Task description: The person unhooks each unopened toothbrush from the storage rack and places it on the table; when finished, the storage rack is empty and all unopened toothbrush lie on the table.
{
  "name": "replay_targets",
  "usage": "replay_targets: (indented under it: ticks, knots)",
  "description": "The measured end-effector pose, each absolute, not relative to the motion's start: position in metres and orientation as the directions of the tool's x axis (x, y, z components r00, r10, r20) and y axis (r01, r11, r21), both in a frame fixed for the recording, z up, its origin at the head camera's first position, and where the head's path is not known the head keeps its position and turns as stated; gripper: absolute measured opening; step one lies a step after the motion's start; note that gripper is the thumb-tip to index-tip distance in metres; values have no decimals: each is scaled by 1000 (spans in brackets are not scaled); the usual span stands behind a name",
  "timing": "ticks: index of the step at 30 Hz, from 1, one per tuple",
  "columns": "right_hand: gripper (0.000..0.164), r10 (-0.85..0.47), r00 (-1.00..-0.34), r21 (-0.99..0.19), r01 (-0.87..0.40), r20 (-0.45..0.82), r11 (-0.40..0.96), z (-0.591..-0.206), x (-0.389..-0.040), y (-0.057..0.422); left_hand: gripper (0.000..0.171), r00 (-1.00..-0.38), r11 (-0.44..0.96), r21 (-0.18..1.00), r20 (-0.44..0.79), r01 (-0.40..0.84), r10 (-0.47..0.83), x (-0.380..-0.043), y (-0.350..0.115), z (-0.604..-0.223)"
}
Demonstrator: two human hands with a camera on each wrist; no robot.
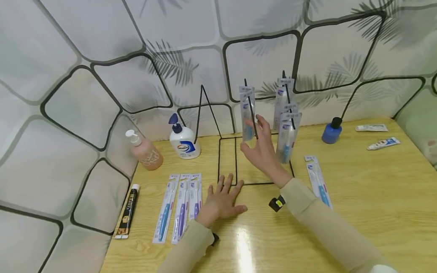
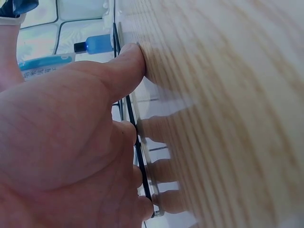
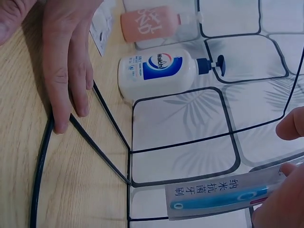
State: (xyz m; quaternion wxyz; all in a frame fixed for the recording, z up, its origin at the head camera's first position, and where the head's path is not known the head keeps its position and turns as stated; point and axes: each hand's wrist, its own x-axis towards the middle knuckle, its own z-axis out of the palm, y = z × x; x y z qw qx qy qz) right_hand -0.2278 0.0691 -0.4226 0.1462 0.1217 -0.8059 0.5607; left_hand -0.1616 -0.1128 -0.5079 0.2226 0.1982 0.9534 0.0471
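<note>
My left hand (image 1: 221, 204) lies flat with fingers spread, its fingertips at the front bar of a black wire rack (image 1: 256, 184). Up at the rack's middle hook, my right hand (image 1: 263, 150) has its thumb and fingers apart. Beside those fingers hangs a packaged toothbrush (image 1: 246, 109); the blue-handled toothbrush (image 3: 223, 197) overlaps the fingers in the right wrist view. Several more toothbrush packs (image 1: 288, 138) hang on the right hook, next to the right wrist. The left hook (image 1: 202, 99) carries no packs.
Left of the rack stand a white hand-wash bottle (image 1: 185, 143) and a pink pump bottle (image 1: 147, 154). Toothbrush packs (image 1: 181, 206) and a black tube box (image 1: 128, 212) lie nearer. Rightward are another toothbrush pack (image 1: 318, 180), a blue bottle (image 1: 331, 132) and small tubes (image 1: 383, 143).
</note>
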Motion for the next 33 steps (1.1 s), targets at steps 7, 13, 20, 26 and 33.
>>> replay_targets:
  ticks: [7, 13, 20, 26, 33]
  knots:
    - [52, -12, -925, -866, -359, 379, 349, -421, -231, 66, 84, -825, 920, 157, -407, 359, 392, -155, -110, -497]
    - [49, 2, -911, -844, -382, 413, 377, -419, -234, 63, 83, -826, 919, 155, -404, 362, 393, -156, -109, -497]
    - [49, 9, -899, -836, -403, 437, 372, -417, -237, 60, 85, -827, 920, 162, -402, 358, 393, -156, -109, -497]
    - [48, 26, -898, -847, -405, 440, 343, -415, -238, 58, 84, -829, 920, 161, -399, 358, 392, -155, -111, -497]
    - [45, 17, -878, -834, -449, 479, 322, -413, -239, 57, 84, -829, 920, 162, -399, 356, 391, -156, -112, -497]
